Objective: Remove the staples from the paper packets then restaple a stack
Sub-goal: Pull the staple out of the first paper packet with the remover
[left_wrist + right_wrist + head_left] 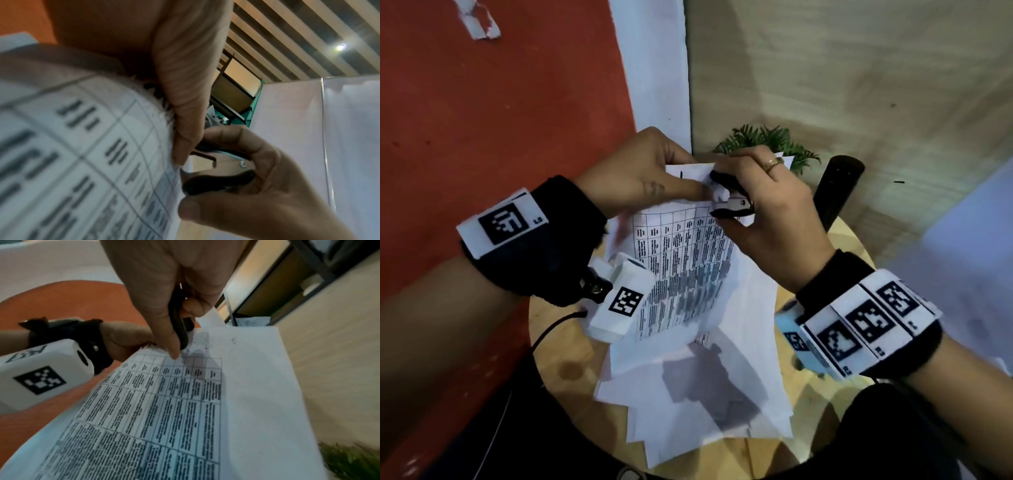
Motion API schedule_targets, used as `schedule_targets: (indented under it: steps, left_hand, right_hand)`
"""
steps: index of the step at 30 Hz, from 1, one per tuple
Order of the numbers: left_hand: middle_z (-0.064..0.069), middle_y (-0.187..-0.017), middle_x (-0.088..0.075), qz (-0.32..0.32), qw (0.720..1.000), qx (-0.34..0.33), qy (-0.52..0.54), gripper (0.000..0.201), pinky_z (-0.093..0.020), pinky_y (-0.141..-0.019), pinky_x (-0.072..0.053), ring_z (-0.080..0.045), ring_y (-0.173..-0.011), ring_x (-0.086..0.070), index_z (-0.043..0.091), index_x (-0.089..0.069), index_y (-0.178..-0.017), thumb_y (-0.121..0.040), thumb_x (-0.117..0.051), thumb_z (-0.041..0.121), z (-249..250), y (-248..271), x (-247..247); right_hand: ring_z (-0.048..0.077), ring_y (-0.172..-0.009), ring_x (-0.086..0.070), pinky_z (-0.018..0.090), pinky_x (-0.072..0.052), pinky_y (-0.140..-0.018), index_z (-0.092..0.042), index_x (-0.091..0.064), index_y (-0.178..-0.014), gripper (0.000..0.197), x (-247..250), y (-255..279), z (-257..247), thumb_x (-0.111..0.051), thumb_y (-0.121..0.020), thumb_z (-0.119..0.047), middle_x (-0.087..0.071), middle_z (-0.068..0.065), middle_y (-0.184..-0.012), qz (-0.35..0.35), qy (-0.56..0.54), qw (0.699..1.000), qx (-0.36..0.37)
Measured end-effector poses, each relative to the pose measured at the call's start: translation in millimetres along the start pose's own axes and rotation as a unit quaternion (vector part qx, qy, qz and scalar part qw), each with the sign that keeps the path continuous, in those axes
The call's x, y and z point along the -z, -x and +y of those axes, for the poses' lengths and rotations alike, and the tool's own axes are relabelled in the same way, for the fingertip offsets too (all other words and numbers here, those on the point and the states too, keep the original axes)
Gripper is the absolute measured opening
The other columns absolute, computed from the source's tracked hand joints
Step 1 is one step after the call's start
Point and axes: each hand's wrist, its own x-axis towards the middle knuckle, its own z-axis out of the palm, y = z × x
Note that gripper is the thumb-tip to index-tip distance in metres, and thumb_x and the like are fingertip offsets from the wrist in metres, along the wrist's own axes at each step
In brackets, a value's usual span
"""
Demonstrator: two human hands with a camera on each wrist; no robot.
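Far left of the head view: red-orange floor (493,113), with a torn scrap of white paper (479,22) at the upper left corner.

Left of centre: left hand (633,171), black wrist strap with a printed marker tag. Fingers curled, pinching the top corner of a paper packet (685,267) and holding it raised off the table. The top sheet carries a printed grid of text, too blurred to read. In the left wrist view the thumb (185,91) presses down on the ragged top edge of the packet.

Centre: right hand (763,205), gold ring on one finger, grips a black staple remover (732,204) between thumb and fingers. The remover sits at the packet's held corner, just beside the left thumb. The left wrist view shows its metal claws parted, tips at the paper edge. Whether they are on a staple, I cannot tell.

Lower centre: loose white sheets (698,394) spread in an untidy overlapping heap on a round wooden table (561,346), beneath the raised packet.

Right of centre, upper: a small green plant (770,140) behind the hands; a dark upright cylinder (835,192) beside it at the table's far edge. Pale wood-grain wall fills the upper right.
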Motion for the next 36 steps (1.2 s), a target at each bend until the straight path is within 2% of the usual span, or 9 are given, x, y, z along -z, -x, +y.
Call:
schedule_targets:
  steps: [2, 4, 8, 18, 23, 26, 31, 34, 36]
  left_hand:
    - [0.011, -0.069, -0.068, -0.006, 1.000, 0.005, 0.011, 0.020, -0.010, -0.056, -0.041, 0.006, -0.059, -0.052, 0.026, -0.071, -0.075, -0.058, -0.073, 0.037, 3, 1, 0]
    - [0.022, -0.057, -0.063, -0.010, 1.000, 0.009, 0.011, 0.009, -0.006, -0.052, -0.038, 0.011, -0.053, -0.050, 0.026, -0.069, -0.073, -0.068, -0.076, 0.023, 4, 2, 0]
    - [0.025, -0.049, -0.058, -0.014, 1.000, 0.009, 0.023, 0.023, -0.002, -0.050, -0.036, 0.012, -0.048, -0.049, 0.023, -0.066, -0.071, -0.075, -0.071, 0.001, 4, 2, -2]
    - [0.020, -0.055, -0.063, -0.024, 0.999, 0.031, 0.031, 0.016, -0.004, -0.053, -0.040, 0.010, -0.052, -0.052, 0.021, -0.070, -0.076, -0.070, -0.075, 0.006, 6, 4, 1]
    - [-0.003, -0.069, -0.063, -0.019, 0.999, 0.041, 0.016, 0.014, -0.010, -0.052, -0.041, 0.001, -0.055, -0.051, 0.014, -0.072, -0.073, -0.072, -0.075, 0.001, 4, 5, 3]
    - [-0.009, -0.080, -0.069, -0.023, 0.999, 0.044, 0.015, 0.011, -0.014, -0.060, -0.045, -0.003, -0.064, -0.056, 0.013, -0.073, -0.080, -0.071, -0.076, 0.007, 7, 5, 3]
    - [-0.007, -0.089, -0.073, -0.034, 0.996, 0.036, 0.073, 0.036, -0.016, -0.070, -0.049, -0.006, -0.075, -0.060, 0.011, -0.072, -0.096, -0.062, -0.073, 0.023, 6, 9, 2]
    - [0.013, -0.070, -0.071, -0.015, 0.992, 0.028, 0.122, 0.033, -0.009, -0.062, -0.048, 0.005, -0.063, -0.062, 0.014, -0.067, -0.101, -0.068, -0.069, 0.013, 6, 11, -3]
    - [0.016, -0.062, -0.069, -0.005, 0.989, 0.033, 0.143, 0.024, -0.007, -0.055, -0.045, 0.007, -0.057, -0.061, 0.015, -0.068, -0.095, -0.075, -0.066, 0.002, 7, 13, -5]
  right_hand:
    - [0.034, -0.088, -0.060, 0.041, -0.052, -0.063, 0.003, -0.061, -0.100, 0.035, 0, 1, 1, -0.070, -0.067, 0.005, -0.060, 0.017, -0.103, 0.009, -0.009, 1.000, 0.013]
    - [0.034, -0.088, -0.061, 0.041, -0.051, -0.064, 0.003, -0.062, -0.098, 0.032, 0, 1, 3, -0.070, -0.067, 0.006, -0.061, 0.017, -0.102, 0.005, -0.012, 1.000, 0.028]
    - [0.035, -0.089, -0.061, 0.042, -0.052, -0.067, 0.003, -0.063, -0.098, 0.029, 3, 1, 4, -0.068, -0.069, 0.009, -0.063, 0.017, -0.102, -0.012, -0.009, 0.999, 0.052]
    - [0.035, -0.080, -0.064, 0.039, -0.052, -0.056, 0.002, -0.066, -0.088, 0.018, 2, -3, 3, -0.067, -0.071, 0.006, -0.065, 0.016, -0.089, -0.010, 0.037, 0.995, 0.097]
    - [0.034, -0.073, -0.063, 0.037, -0.051, -0.054, 0.000, -0.067, -0.084, 0.012, 2, -5, 6, -0.068, -0.073, 0.001, -0.064, 0.014, -0.080, 0.007, 0.050, 0.994, 0.100]
    - [0.034, -0.072, -0.062, 0.037, -0.050, -0.054, 0.000, -0.067, -0.083, 0.010, 4, -6, 7, -0.069, -0.074, -0.002, -0.063, 0.014, -0.078, 0.009, 0.042, 0.995, 0.096]
    - [0.031, -0.074, -0.063, 0.037, -0.050, -0.060, -0.001, -0.068, -0.083, 0.015, 6, -3, 8, -0.073, -0.069, -0.005, -0.065, 0.011, -0.079, 0.029, -0.020, 0.998, 0.047]
    - [0.021, -0.075, -0.061, 0.030, -0.047, -0.066, -0.002, -0.069, -0.083, 0.021, 8, -2, 9, -0.079, -0.064, -0.005, -0.066, 0.008, -0.079, 0.049, -0.079, 0.996, 0.004]
    - [0.014, -0.075, -0.059, 0.027, -0.047, -0.067, -0.002, -0.070, -0.083, 0.024, 9, -1, 10, -0.081, -0.062, -0.005, -0.066, 0.007, -0.079, 0.058, -0.114, 0.992, -0.019]
